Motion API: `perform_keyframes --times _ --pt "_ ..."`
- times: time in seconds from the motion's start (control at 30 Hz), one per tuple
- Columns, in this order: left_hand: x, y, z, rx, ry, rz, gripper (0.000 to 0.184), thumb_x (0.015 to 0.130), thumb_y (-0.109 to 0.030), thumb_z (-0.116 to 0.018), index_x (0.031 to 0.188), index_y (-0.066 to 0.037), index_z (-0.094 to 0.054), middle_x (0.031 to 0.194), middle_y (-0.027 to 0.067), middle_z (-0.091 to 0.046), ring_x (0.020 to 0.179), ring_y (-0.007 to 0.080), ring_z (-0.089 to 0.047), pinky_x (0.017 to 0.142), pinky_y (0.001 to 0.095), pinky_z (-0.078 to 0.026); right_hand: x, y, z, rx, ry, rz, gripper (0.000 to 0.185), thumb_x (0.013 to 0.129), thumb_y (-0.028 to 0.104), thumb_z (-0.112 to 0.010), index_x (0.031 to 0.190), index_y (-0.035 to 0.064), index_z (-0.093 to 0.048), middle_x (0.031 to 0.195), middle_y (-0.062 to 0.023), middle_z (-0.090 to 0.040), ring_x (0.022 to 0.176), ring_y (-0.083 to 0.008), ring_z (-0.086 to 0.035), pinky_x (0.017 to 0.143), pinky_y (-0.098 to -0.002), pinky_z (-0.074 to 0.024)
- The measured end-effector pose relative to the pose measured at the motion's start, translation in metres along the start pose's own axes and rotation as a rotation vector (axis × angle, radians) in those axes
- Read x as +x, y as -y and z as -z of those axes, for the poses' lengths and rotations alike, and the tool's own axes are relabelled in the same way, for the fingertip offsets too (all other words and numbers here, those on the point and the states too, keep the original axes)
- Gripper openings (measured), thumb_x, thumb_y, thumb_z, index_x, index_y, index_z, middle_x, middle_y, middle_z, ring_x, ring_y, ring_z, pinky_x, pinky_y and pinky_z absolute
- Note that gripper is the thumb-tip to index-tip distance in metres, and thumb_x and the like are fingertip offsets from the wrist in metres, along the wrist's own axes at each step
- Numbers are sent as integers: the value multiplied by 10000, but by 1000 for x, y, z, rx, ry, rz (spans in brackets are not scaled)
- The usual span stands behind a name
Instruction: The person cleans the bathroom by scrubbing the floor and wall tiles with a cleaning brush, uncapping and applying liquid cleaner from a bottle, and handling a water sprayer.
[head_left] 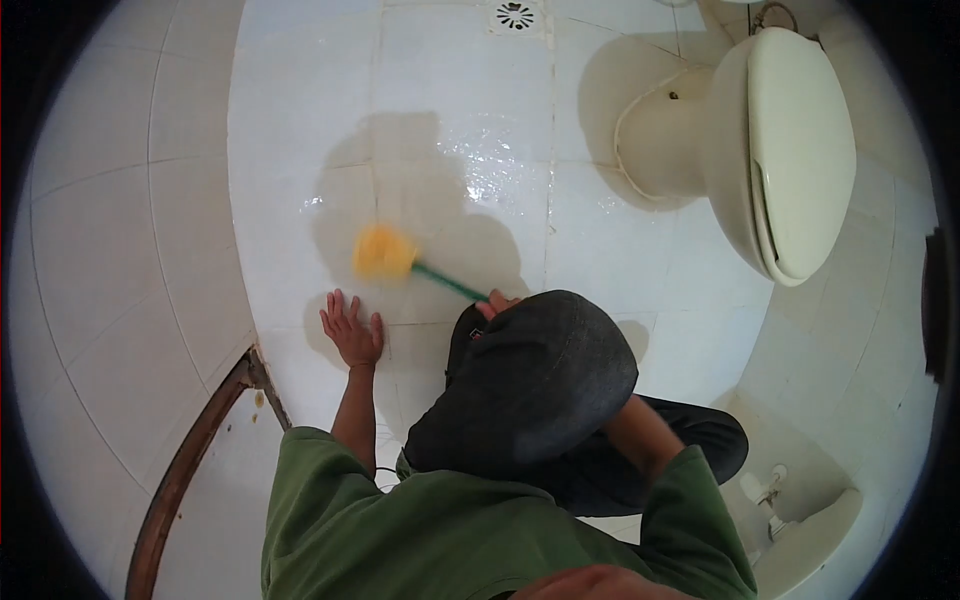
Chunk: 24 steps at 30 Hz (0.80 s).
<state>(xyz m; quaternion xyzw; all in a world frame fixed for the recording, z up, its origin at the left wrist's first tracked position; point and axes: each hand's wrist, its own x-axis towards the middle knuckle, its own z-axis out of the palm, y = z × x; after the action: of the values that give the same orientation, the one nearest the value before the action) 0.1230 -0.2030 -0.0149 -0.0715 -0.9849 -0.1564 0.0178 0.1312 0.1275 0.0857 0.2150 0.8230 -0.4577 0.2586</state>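
Note:
A brush with a blurred yellow head [384, 252] and a green handle [450, 281] lies low over the white tiled floor [290, 235]. My right hand [497, 304] is closed round the handle's near end, partly hidden behind my raised knee. Left of my knee, my left hand [352, 330] rests on the floor with its fingers spread, holding nothing, just below the brush head. Wet, shiny patches [490, 170] show on the tiles beyond the brush.
A toilet [800, 150] with its lid down stands at the right. A round floor drain [515, 16] is at the top. Tiled walls rise on both sides. A brown door frame edge [185, 475] is at lower left, a white basin [820, 545] at lower right.

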Motion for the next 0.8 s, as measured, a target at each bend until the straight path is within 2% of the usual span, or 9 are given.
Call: perform_keyframes --times 0.07,0.13,0.2,0.23,0.33,0.47,0.57,0.67,0.8 --pt "2 1 -3 -4 -5 12 457 952 -305 -556 1354 -104 -470 1542 173 -363 1460 363 -307 1194 581 -161 22 7 19 -543 215 1 362 1019 437 -480 1156 119 -583 1003 -192 -682 969 -386 -666 777 -519 -509" --pt "2 0 -1 -19 -17 21 404 975 -260 -513 1342 -93 -486 1538 167 -374 1460 357 -309 1194 579 -163 66 -22 59 -756 275 103 365 1019 435 -470 1073 98 -601 971 -175 -693 933 -348 -680 809 -532 -504" --pt "3 -2 0 -19 -12 34 377 985 -242 -490 1330 -92 -502 1534 160 -384 1458 352 -313 1196 573 -164 114 -34 94 -799 -50 203 409 1038 452 -411 1054 79 -579 790 -196 -689 693 -399 -688 592 -556 -534" --pt "3 -3 1 -21 -12 35 365 989 -233 -478 1324 -92 -510 1533 157 -389 1457 350 -315 1197 570 -165 127 -20 111 -828 -136 185 421 1034 457 -424 995 64 -570 676 -217 -659 631 -424 -667 564 -568 -526" --pt "3 -5 2 -25 -9 52 339 986 -199 -460 1302 -94 -527 1527 164 -393 1454 362 -316 1193 574 -169 112 10 112 -832 -156 198 427 1034 461 -423 1024 60 -572 683 -206 -666 675 -410 -688 589 -546 -546" --pt "1 -2 -4 -29 -43 39 347 993 -192 -444 1319 -100 -520 1531 155 -394 1455 347 -318 1200 560 -161 54 38 63 -870 367 166 431 1033 467 -407 1092 77 -580 815 -200 -697 772 -400 -699 721 -504 -555" --pt "1 -3 0 -34 -43 26 345 989 -181 -441 1315 -101 -520 1531 156 -394 1454 351 -320 1198 563 -164 125 -16 62 -837 -63 401 451 1035 475 -394 1066 82 -613 769 -185 -692 742 -387 -700 705 -520 -558" --pt "-3 -4 -2 -30 -56 21 343 986 -181 -443 1312 -105 -518 1534 157 -390 1453 355 -322 1197 565 -165 192 22 119 -732 -346 152 506 1040 488 -369 973 52 -618 765 -217 -688 705 -404 -695 632 -553 -550" --pt "0 -1 -2 -14 -51 13 344 991 -187 -443 1319 -108 -512 1537 156 -381 1455 351 -318 1197 566 -165 147 53 95 -751 -159 157 491 1036 485 -381 1022 50 -608 819 -230 -692 750 -426 -690 680 -549 -550"
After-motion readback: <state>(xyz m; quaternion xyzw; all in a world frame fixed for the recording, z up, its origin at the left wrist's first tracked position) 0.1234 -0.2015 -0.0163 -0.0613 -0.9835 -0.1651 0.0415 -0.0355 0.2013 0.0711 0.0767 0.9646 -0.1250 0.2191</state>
